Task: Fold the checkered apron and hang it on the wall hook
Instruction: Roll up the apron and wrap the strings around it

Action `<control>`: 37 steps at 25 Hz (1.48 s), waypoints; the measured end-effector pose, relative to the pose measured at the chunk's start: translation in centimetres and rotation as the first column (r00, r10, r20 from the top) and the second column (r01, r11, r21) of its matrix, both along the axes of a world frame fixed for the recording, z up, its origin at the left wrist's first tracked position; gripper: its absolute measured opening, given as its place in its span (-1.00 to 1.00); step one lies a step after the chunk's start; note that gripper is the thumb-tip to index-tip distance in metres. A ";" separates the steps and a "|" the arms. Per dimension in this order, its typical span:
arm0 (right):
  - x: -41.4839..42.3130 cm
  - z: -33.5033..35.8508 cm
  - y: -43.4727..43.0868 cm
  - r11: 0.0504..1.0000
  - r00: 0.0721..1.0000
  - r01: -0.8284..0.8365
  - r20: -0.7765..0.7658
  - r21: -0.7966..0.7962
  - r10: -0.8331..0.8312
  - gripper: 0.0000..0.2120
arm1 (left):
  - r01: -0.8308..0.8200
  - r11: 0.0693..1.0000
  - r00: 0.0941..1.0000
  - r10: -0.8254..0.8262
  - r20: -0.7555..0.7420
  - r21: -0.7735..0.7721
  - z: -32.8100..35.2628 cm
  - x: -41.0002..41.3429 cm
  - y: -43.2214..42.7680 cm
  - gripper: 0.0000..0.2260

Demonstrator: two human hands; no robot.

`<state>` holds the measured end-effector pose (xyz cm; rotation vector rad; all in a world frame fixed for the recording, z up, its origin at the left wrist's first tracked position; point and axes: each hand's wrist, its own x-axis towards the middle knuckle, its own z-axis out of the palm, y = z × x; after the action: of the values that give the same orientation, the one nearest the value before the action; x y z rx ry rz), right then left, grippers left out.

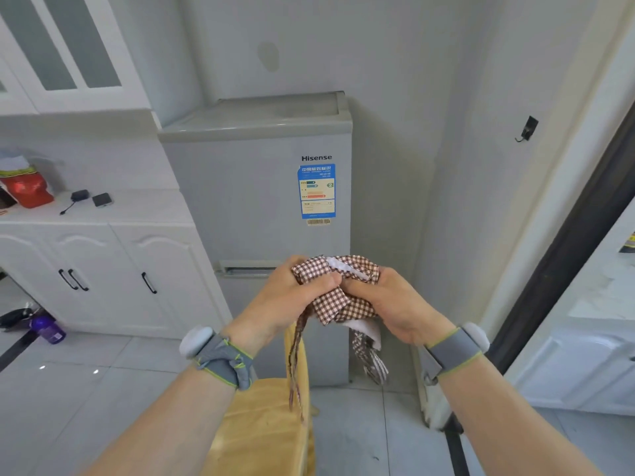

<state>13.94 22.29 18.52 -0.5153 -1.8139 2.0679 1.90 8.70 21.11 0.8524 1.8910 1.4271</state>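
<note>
The brown-and-white checkered apron [338,300] is bunched into a small bundle at the middle of the view, in front of the fridge. My left hand [292,297] grips its left side with the thumb pressed on top. My right hand [391,304] clasps its right side. Thin checkered straps [296,365] and a striped end [372,360] dangle below the bundle. A black wall hook [527,129] sits on the white wall at the upper right, well above and to the right of both hands, with nothing on it.
A grey Hisense fridge [261,201] stands straight ahead. A wooden chair [261,427] is below my hands. White cabinets and a counter [103,242] with small items fill the left. A dark door frame [563,255] runs along the right. A purple bottle [48,329] lies on the floor.
</note>
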 end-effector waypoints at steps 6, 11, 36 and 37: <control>-0.3 -0.1 -0.2 0.999 1.000 -0.015 0.002 -0.049 0.015 -0.80 | 0.018 0.996 1.000 -0.016 0.022 -0.083 -0.2 -1.2 -0.2 -0.73; -0.3 -1.0 1.6 0.962 0.982 0.077 0.146 0.262 -0.118 -0.84 | -0.173 0.979 0.982 0.163 -0.094 -0.108 -1.5 -0.6 0.3 -0.90; 0.4 -4.9 -9.0 0.831 0.953 0.297 -0.087 0.470 -0.291 -0.83 | -0.390 0.919 0.807 0.306 0.506 0.066 -1.7 -1.4 3.5 -0.94; -0.7 -5.1 -8.4 0.826 0.963 0.234 -0.007 0.513 -0.269 -0.67 | -0.391 0.919 0.812 0.312 0.494 0.061 -1.4 -1.4 3.7 -0.94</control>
<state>13.27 13.92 13.43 -0.6315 -2.0957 1.3319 0.52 12.39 19.69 0.1711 1.6117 1.8337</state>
